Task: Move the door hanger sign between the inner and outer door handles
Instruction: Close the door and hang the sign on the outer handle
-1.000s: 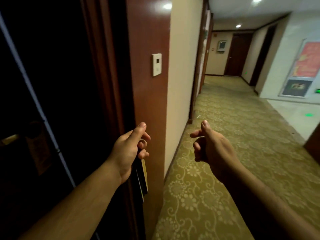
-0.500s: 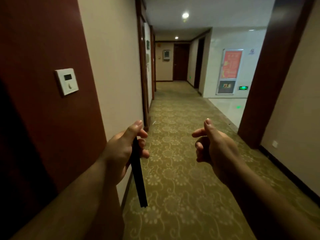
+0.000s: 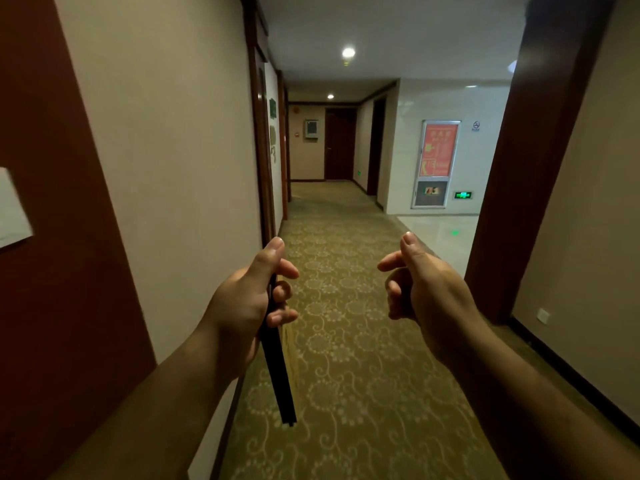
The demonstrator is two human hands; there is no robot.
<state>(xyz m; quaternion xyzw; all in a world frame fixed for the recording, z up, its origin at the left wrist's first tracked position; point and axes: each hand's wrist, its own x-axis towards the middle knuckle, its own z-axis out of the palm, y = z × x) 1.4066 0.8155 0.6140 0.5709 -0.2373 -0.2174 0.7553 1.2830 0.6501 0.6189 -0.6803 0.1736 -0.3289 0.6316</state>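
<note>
View swings from the dark room to the corridor [image 3: 346, 244], left grip [image 3: 247, 299] pinching the door hanger sign [image 3: 278, 375] edge-on, hanging below it, right grip [image 3: 427, 289] loosely curled, empty beside; no handle visible, so turn back, locate it, then hook on.

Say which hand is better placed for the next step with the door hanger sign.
Left, probably. The left hand grips the door hanger sign, seen edge-on, nearer the left wall. The right hand is loosely curled and holds nothing. No door handle is in view.
</note>
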